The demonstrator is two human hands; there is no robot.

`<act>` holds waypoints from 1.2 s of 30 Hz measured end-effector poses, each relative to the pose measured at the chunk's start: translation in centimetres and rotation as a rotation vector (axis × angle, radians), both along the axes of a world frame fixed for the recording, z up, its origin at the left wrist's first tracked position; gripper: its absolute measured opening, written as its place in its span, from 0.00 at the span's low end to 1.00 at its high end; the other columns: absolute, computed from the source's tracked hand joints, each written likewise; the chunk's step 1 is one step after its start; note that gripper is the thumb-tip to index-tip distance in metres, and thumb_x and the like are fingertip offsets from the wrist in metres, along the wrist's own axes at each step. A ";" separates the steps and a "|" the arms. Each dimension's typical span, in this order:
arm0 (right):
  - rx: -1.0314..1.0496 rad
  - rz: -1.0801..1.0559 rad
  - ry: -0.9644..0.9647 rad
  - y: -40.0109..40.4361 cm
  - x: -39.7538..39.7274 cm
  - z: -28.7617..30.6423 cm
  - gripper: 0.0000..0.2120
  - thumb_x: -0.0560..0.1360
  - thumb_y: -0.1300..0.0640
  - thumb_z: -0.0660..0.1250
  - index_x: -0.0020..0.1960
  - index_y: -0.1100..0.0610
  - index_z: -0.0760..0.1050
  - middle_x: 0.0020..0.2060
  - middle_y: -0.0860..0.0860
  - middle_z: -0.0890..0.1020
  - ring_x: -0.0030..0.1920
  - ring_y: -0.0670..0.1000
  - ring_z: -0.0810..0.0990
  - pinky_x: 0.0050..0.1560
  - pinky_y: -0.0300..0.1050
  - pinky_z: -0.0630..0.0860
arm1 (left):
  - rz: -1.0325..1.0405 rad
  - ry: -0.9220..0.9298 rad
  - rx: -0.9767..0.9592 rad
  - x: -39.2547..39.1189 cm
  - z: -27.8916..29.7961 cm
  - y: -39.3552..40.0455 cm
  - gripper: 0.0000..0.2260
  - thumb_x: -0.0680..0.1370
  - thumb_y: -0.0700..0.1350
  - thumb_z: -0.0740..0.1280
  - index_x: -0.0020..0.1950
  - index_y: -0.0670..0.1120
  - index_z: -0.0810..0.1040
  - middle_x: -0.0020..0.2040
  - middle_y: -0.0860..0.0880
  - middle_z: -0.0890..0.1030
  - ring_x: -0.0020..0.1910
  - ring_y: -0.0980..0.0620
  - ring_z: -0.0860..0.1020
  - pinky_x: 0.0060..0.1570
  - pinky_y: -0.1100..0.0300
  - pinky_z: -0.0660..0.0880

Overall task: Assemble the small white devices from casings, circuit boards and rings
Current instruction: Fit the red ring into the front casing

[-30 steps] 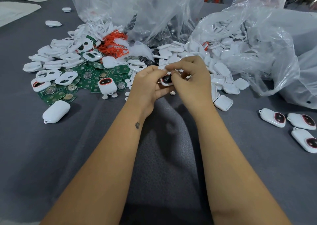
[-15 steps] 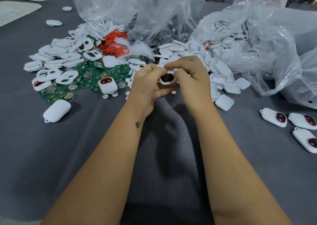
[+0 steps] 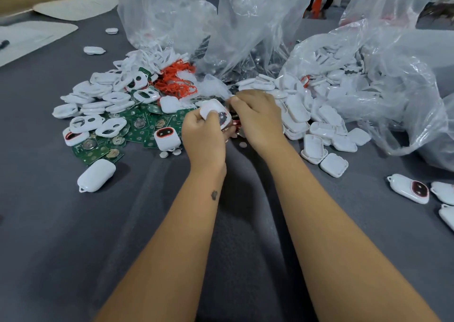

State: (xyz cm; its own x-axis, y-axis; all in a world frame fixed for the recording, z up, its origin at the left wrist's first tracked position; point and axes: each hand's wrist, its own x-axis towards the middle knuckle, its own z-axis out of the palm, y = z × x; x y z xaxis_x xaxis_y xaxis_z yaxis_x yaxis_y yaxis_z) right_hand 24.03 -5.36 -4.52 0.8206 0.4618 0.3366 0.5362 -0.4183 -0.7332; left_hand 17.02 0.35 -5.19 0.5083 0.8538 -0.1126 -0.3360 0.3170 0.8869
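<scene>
While hands (image 3: 235, 125) grip it, casing (image 3: 215, 113) tilts right.

My right hand (image 3: 258, 118) covers whatever its fingertips pinch, and the dark patch on the casing (image 3: 215, 113) in my left hand (image 3: 205, 135) is blurred. Two finished devices (image 3: 446, 215) run off the right edge. The bags (image 3: 245, 22) cloud their contents.
</scene>
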 end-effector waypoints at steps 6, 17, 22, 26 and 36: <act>-0.191 0.108 0.126 2.4 1.3 0.7 0.21 0.81 0.42 0.51 0.62 0.49 0.77 0.72 0.45 0.69 0.75 0.45 0.54 0.71 0.49 0.43 | 0.054 -0.002 -0.037 0.1 0.0 0.2 0.06 0.77 0.35 0.61 0.44 0.41 0.75 0.40 0.46 0.80 0.37 0.50 0.80 0.32 0.62 0.78; 0.461 -0.174 0.202 0.3 1.1 1.8 0.09 0.74 0.64 0.65 0.48 0.55 0.83 0.37 0.48 0.82 0.40 0.47 0.80 0.47 0.45 0.78 | -0.049 -0.045 -0.057 0.1 0.1 -0.1 0.06 0.77 0.33 0.61 0.43 0.39 0.76 0.42 0.41 0.80 0.38 0.49 0.83 0.36 0.63 0.79; 0.751 -0.052 0.428 -2.6 -0.1 1.4 0.15 0.74 0.70 0.68 0.53 0.53 0.76 0.31 0.48 0.82 0.35 0.46 0.81 0.44 0.40 0.80 | -0.163 -0.025 -0.045 -0.2 0.4 -0.8 0.05 0.77 0.32 0.61 0.48 0.37 0.76 0.53 0.31 0.80 0.50 0.39 0.82 0.42 0.57 0.82; 0.784 -0.025 0.514 -4.2 -1.0 1.2 0.09 0.74 0.72 0.68 0.49 0.60 0.78 0.33 0.51 0.83 0.37 0.48 0.82 0.46 0.44 0.82 | -0.266 -0.031 -0.064 -0.6 0.6 -1.3 0.06 0.78 0.33 0.62 0.46 0.39 0.77 0.52 0.32 0.81 0.52 0.37 0.82 0.43 0.56 0.82; 0.925 0.064 0.630 -6.1 -2.6 1.0 0.05 0.74 0.68 0.69 0.43 0.60 0.81 0.30 0.48 0.80 0.30 0.44 0.74 0.31 0.35 0.71 | -0.389 -0.024 -0.027 -0.7 0.6 -1.5 0.06 0.79 0.33 0.61 0.51 0.39 0.76 0.48 0.37 0.83 0.46 0.43 0.84 0.40 0.58 0.81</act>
